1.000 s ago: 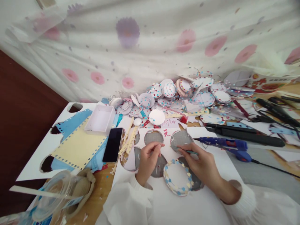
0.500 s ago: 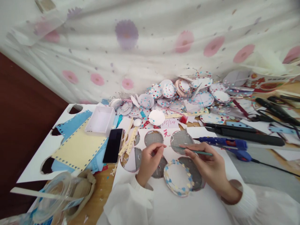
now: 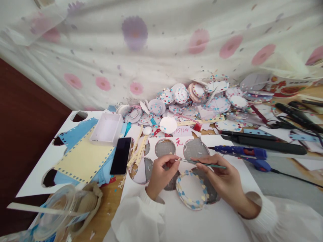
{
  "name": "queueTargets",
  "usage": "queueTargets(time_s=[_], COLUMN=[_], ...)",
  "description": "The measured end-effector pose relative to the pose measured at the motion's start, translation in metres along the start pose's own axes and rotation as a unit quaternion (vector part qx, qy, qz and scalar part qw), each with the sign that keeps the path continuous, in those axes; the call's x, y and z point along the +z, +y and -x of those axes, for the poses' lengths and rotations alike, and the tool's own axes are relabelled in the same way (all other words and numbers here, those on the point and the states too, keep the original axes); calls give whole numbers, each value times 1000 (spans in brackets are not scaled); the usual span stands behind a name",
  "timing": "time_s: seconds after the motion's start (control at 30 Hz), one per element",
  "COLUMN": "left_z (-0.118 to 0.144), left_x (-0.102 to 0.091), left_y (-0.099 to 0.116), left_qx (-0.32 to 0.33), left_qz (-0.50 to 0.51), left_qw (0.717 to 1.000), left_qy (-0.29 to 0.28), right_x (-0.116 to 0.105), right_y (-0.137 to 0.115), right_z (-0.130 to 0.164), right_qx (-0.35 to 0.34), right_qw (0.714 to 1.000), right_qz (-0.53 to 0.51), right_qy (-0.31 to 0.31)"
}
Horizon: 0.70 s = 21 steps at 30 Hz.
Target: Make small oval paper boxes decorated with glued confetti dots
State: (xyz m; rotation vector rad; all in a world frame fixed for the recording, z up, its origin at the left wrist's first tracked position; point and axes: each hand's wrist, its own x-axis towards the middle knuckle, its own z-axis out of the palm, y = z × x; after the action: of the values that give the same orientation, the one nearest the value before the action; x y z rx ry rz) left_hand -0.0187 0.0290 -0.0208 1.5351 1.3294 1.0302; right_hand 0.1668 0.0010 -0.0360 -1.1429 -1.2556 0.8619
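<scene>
Head view: right hand (image 3: pixel 223 181) pinches a thin green tool (image 3: pixel 202 163), long axis near level, tip pointing toward the left hand (image 3: pixel 160 174). Left fingertips (image 3: pixel 176 158) close at that tip; anything pinched there is too small to tell. Decorated paper ring (image 3: pixel 191 189) lies just below both hands.

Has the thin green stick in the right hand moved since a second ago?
Yes. The green stick has slid left; its tip now reaches the left hand, above the paper ring.
</scene>
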Motion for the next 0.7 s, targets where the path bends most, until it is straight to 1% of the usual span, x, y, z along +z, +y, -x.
queueTargets(time_s=[0.23, 0.43, 0.53, 0.63, 0.67, 0.7], left_z=[0, 2, 0, -2, 0, 4], left_x=[0, 2, 1, -6, -10, -14], left_y=[0, -5, -6, 1, 5, 10], left_qx=[9, 10, 7, 9, 13, 20], left_qz=[1, 0, 4, 21, 28, 34], left_qw=[1000, 1000, 1000, 1000, 999, 999], left_qy=[-9, -21, -19, 10, 8, -7], right_x=[0, -2, -3, -3, -4, -4], right_y=[-3, 1, 1, 1, 1, 1], right_z=[1, 2, 4, 6, 7, 8], right_qx=[-19, -16, -28, -33, -33, -31], right_qw=[1000, 1000, 999, 998, 998, 998], right_qz=[-15, 24, -4, -40, -49, -56], right_qy=[18, 12, 16, 24, 24, 22])
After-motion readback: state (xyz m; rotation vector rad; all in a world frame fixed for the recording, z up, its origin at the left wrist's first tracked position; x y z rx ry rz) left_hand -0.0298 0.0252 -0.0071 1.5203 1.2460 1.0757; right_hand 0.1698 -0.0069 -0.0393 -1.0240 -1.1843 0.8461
